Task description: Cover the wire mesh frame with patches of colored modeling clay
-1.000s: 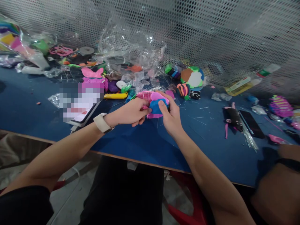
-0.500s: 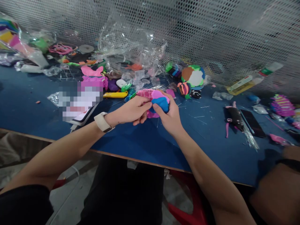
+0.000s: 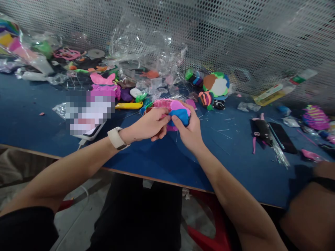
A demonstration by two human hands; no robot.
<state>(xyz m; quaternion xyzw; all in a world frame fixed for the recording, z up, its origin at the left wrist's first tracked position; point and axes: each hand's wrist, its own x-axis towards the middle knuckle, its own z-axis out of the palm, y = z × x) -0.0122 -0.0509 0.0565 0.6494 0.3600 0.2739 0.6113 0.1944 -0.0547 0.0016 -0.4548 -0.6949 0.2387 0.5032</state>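
Observation:
A lump of blue modelling clay (image 3: 181, 116) lies against lighter pink clay (image 3: 177, 105), both held a little above the table front. My right hand (image 3: 192, 134) wraps round the piece from the right, its thumb pressing on the blue clay. At the left edge of the blue, my left hand (image 3: 151, 123) is closed, thumb and forefinger pinched there with the other fingers curled under. Behind the left hand shows a pink surface with a grid-like pattern (image 3: 161, 103). The underside of the piece is hidden by my fingers.
A yellow cutter (image 3: 129, 106) and a phone with a blurred screen (image 3: 90, 118) lie to the left. Plastic bags (image 3: 146, 48) and clay figures line the perforated metal back. Rightward are a black clay figure (image 3: 262, 131), a dark phone (image 3: 283, 137) and another person's arm (image 3: 311, 209).
My left hand and wrist have shifted slightly to the right and down. The right hand keeps its hold on the clay, almost unmoved.

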